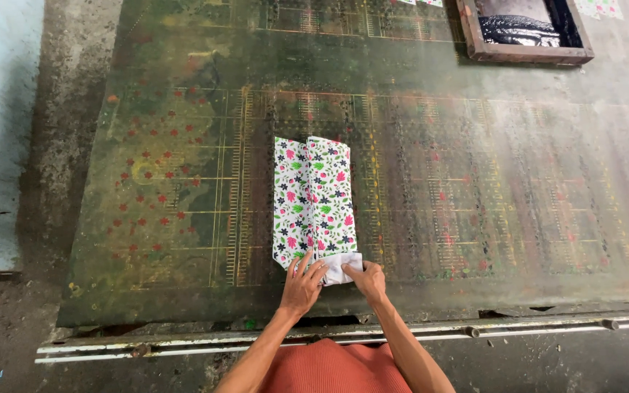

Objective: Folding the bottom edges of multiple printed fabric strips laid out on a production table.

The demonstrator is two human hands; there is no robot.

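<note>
**Both my hands on the near end of the folded floral cloth**

The folded floral cloth (pixel 314 200) lies as a long narrow strip on the printing table (pixel 475 218), running away from me, white with pink flowers and green and dark leaves. Its near end is turned back, showing the plain white underside (pixel 340 266) just by the table's near edge.

My left hand (pixel 302 284) rests on the cloth's near left corner, fingers spread and nearly flat, pressing down rather than closed round anything. My right hand (pixel 368 279) sits on the cloth's near right corner, fingers curled onto the white turned-back flap; it seems to pinch the flap's edge, though I cannot tell how firmly. The two hands are close together, with the white flap between them.

Around the cloth, the table surface is dark green and stained with old print marks: red flower traces to the cloth's left, yellow grid lines on both sides. Far beyond the cloth, up and to the right, sits a wooden-framed printing screen (pixel 522 51) with black mesh. Nearer me than the cloth, a pale metal rail (pixel 475 333) runs along the table's edge.
</note>
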